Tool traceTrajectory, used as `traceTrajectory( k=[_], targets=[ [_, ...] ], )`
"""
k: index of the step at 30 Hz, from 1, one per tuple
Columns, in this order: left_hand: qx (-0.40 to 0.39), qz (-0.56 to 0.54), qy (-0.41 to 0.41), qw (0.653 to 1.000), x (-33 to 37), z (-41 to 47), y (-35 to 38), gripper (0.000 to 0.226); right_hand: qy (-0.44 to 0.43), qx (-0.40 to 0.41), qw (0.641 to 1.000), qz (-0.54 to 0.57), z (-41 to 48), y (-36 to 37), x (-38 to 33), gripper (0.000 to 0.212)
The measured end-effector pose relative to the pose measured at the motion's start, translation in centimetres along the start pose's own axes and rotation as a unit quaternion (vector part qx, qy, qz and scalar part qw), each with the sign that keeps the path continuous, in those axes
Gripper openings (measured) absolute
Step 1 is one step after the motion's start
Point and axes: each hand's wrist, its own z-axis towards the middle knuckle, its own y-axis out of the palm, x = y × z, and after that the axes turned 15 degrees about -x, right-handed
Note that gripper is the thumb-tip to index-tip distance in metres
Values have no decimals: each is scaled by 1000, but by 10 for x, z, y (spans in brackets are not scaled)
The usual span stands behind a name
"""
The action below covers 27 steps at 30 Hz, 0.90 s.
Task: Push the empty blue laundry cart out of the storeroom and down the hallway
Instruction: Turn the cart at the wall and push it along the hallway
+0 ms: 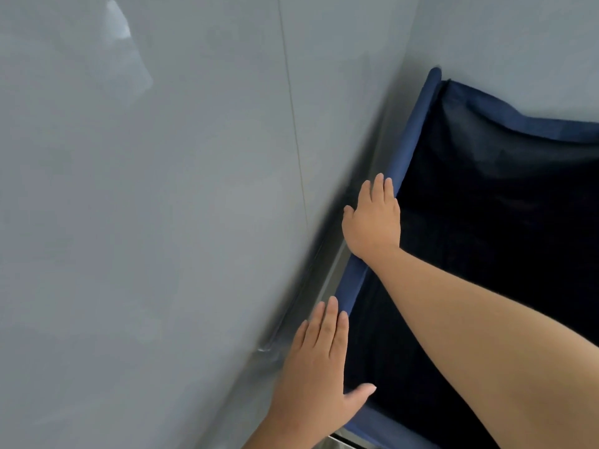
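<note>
The blue laundry cart (411,134) fills the right side of the view, seen from above. Its fabric rim is blue and its inside (505,222) is dark, with nothing visible in it. My right hand (372,218) lies flat on the cart's left rim, fingers straight and pointing up the rim. Lower on the same rim, near the cart's corner, my left hand (319,361) also rests flat, with the thumb spread over the inside edge. Neither hand curls around the rim.
A smooth grey surface (146,205) with a thin seam (296,140) runs close along the cart's left side. A metal bar (329,280) shows between that surface and the rim. Another grey wall (518,43) stands behind the cart's far rim.
</note>
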Motion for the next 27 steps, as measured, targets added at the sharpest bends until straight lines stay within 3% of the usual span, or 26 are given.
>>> traceTrajectory(
  k=[7,11,21,27],
  targets=[
    [46,-13,12,999,-3,-1,6,94,-17,53,998,16,-22,-1,3,67],
    [59,-27,21,998,-5,-1,5,89,-17,56,998,13,-78,-2,42,68],
    [48,-12,15,999,-1,0,1,82,150,57,986,-42,-285,1,224,72],
    [47,14,7,999,0,-16,5,84,221,63,973,-35,-373,26,281,72]
  ],
)
